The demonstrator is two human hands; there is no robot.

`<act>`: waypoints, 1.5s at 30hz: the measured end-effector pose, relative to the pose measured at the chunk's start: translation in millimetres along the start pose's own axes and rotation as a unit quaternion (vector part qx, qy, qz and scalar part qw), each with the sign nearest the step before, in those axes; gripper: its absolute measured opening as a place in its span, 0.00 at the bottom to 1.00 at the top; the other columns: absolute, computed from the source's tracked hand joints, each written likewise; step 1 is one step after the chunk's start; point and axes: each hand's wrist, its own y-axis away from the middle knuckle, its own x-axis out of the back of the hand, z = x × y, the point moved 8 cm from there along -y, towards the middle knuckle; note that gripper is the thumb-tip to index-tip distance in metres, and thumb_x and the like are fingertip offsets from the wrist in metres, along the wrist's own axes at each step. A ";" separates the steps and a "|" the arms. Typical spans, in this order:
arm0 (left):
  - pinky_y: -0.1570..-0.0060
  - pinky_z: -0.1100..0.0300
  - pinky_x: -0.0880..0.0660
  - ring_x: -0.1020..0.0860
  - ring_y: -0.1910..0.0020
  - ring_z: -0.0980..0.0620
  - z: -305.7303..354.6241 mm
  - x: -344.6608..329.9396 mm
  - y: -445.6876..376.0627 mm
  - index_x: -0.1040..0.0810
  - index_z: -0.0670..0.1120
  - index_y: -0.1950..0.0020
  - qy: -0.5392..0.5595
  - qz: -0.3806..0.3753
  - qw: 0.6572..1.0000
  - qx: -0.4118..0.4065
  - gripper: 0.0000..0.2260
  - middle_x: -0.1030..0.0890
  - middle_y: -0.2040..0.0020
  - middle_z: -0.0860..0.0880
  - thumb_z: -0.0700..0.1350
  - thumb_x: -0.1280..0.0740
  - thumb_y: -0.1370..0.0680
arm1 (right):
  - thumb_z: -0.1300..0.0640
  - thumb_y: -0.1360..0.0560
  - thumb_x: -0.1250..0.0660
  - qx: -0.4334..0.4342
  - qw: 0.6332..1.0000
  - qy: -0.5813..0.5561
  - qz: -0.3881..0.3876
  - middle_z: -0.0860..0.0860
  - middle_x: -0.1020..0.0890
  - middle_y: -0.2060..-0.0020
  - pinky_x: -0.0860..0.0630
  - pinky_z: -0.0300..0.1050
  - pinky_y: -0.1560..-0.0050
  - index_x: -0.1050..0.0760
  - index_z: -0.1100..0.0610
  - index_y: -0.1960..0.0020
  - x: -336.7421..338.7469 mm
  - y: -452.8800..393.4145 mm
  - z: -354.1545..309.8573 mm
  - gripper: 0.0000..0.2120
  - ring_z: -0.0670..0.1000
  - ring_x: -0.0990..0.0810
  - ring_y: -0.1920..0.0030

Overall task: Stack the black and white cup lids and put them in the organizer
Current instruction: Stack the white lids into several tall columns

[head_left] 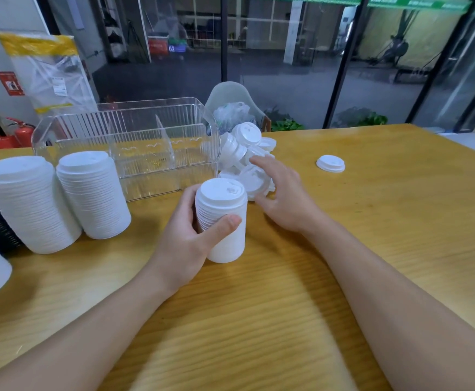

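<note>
Lid stack [225, 221] within left fingers [230, 222]

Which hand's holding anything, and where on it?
Left hand grips the white lid stack round its middle. Right hand holds nothing, open over the loose lids.

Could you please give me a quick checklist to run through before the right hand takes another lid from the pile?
1. Left hand has a firm grip on the stack of white lids: ok.
2. Right hand is free and open: ok.
3. Loose lid pile lies under the right fingers: ok.
4. Clear organizer has empty compartments: ok.
5. Stray lid on the table collected: not ok.
6. Black lids stacked: cannot tell.
</note>
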 end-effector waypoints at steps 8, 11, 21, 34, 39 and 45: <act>0.41 0.60 0.20 0.16 0.36 0.52 -2.1 0.4 -2.4 0.25 0.51 0.27 0.006 -0.001 1.000 -0.006 0.29 0.15 0.35 0.53 0.52 0.20 0.25 | 0.49 0.21 0.24 -0.013 0.997 0.072 0.024 0.44 0.28 0.31 0.36 0.53 0.23 0.33 0.47 0.18 6.9 2.0 10.3 0.35 0.49 0.34 0.31; 0.42 0.61 0.20 0.16 0.36 0.53 -1.7 0.7 -2.2 0.24 0.50 0.27 0.007 0.003 1.000 -0.008 0.28 0.15 0.36 0.53 0.51 0.20 0.25 | 0.41 0.25 0.22 0.004 0.995 0.102 0.020 0.44 0.28 0.34 0.37 0.50 0.24 0.27 0.49 0.21 10.9 6.5 9.6 0.35 0.40 0.41 0.38; 0.39 0.57 0.20 0.16 0.34 0.51 -2.3 -0.2 -1.2 0.25 0.51 0.25 0.003 -0.003 1.000 0.000 0.30 0.15 0.33 0.52 0.52 0.20 0.25 | 0.43 0.29 0.17 -0.065 0.997 -0.019 -0.039 0.41 0.25 0.34 0.28 0.50 0.26 0.24 0.45 0.24 24.2 20.6 29.3 0.36 0.43 0.24 0.32; 0.40 0.61 0.20 0.16 0.34 0.52 -0.3 -1.2 -0.7 0.26 0.51 0.25 0.005 -0.006 1.000 -0.006 0.29 0.15 0.33 0.52 0.51 0.21 0.24 | 0.37 0.22 0.25 -0.074 0.994 -0.017 -0.075 0.38 0.26 0.24 0.33 0.41 0.26 0.24 0.45 0.23 19.7 25.2 23.6 0.31 0.40 0.30 0.24; 0.41 0.61 0.20 0.17 0.34 0.52 -0.8 -1.4 -0.5 0.26 0.52 0.25 0.002 -0.008 1.000 -0.011 0.30 0.15 0.33 0.53 0.52 0.20 0.24 | 0.39 0.23 0.23 -0.089 0.993 -0.030 -0.069 0.38 0.23 0.27 0.32 0.43 0.24 0.24 0.44 0.23 20.1 26.7 23.6 0.30 0.39 0.28 0.25; 0.38 0.63 0.22 0.18 0.31 0.55 3.2 -5.9 0.0 0.30 0.53 0.21 0.024 -0.025 0.999 -0.016 0.30 0.17 0.30 0.55 0.54 0.24 0.21 | 0.42 0.21 0.24 -0.072 0.974 -0.210 0.052 0.35 0.17 0.40 0.24 0.45 0.32 0.22 0.47 0.26 41.9 23.8 0.2 0.26 0.39 0.20 0.36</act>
